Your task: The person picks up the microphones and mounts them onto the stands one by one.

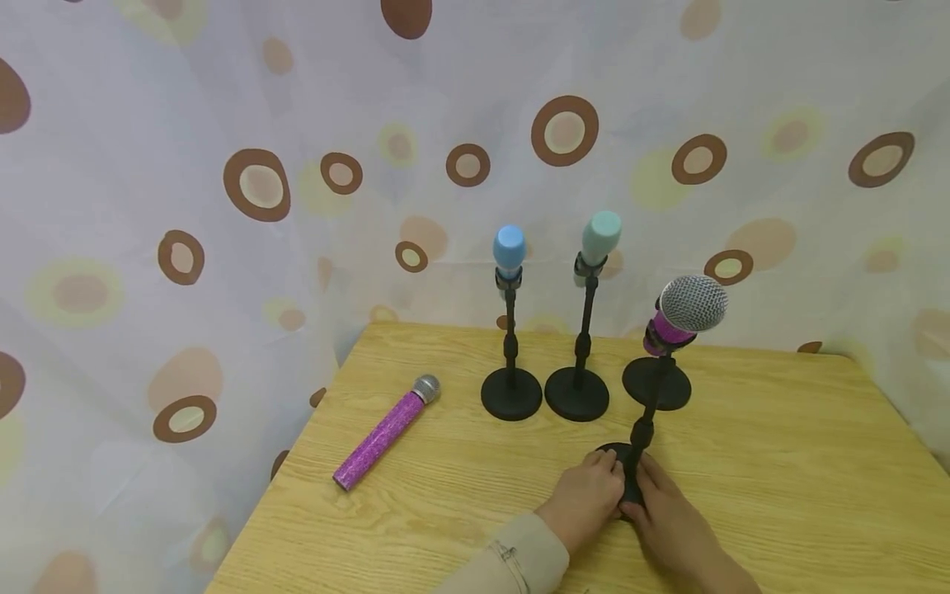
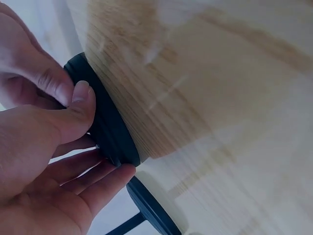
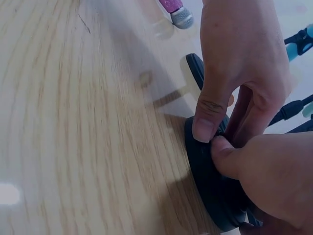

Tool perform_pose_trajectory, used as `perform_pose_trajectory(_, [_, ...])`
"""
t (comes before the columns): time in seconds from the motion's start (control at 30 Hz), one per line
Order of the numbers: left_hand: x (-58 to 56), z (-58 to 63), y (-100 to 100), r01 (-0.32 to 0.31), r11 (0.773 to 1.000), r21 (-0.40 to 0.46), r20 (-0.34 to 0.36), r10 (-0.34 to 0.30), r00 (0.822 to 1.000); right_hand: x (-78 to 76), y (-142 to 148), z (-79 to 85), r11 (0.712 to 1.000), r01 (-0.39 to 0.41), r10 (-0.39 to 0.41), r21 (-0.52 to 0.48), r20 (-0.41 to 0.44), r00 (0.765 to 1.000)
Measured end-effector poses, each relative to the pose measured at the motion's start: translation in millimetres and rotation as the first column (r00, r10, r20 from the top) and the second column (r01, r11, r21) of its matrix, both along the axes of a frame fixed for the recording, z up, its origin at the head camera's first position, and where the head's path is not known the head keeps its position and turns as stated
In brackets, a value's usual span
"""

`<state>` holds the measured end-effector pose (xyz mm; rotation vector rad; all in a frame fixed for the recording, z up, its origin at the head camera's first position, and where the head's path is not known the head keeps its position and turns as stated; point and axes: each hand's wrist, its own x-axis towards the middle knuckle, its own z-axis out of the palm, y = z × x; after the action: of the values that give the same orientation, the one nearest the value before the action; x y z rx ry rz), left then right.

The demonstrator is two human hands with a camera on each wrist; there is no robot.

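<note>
Both my hands are at the round black base [image 1: 618,450] of a microphone stand, on the front right of the table. My left hand [image 1: 586,499] grips the base's left side, and my right hand [image 1: 675,524] grips its right side. In the left wrist view, thumbs and fingers pinch the base rim [image 2: 115,129]. The right wrist view shows both thumbs on the base [image 3: 200,171]. Atop this tilted stand, a purple microphone [image 1: 671,327] with a silver mesh head sits in the clip. Most of the base is hidden by my hands in the head view.
Behind stand a microphone stand [image 1: 511,394] with a light blue rounded top and another [image 1: 576,394] with a mint green one. A third black base [image 1: 668,388] is partly hidden by the front stand. A loose purple glittery microphone [image 1: 382,439] lies on the left.
</note>
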<state>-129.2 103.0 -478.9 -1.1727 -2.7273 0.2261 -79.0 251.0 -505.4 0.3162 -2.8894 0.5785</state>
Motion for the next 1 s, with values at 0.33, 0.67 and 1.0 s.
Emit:
perform_pose_trajectory(0.33, [-1.1,-2.1,23,0.03,0.999,-0.025,-0.037,-0.031,0.999,0.8,19,-1.1,0.998,0.065,-0.065,-0.019,0.044,0.997])
perform_pose_trajectory(0.67, [-4.5,-3.6,43,0.068,0.997,-0.025,-0.048,-0.069,0.996,3.6,35,-0.1,0.994,0.106,-0.106,-0.013,0.008,0.994])
perform_pose_trajectory(1.0, [-8.5,-6.4,67,0.067,0.997,-0.026,-0.054,-0.068,0.996,0.7,51,3.7,0.986,0.164,-0.163,-0.006,0.06,0.985])
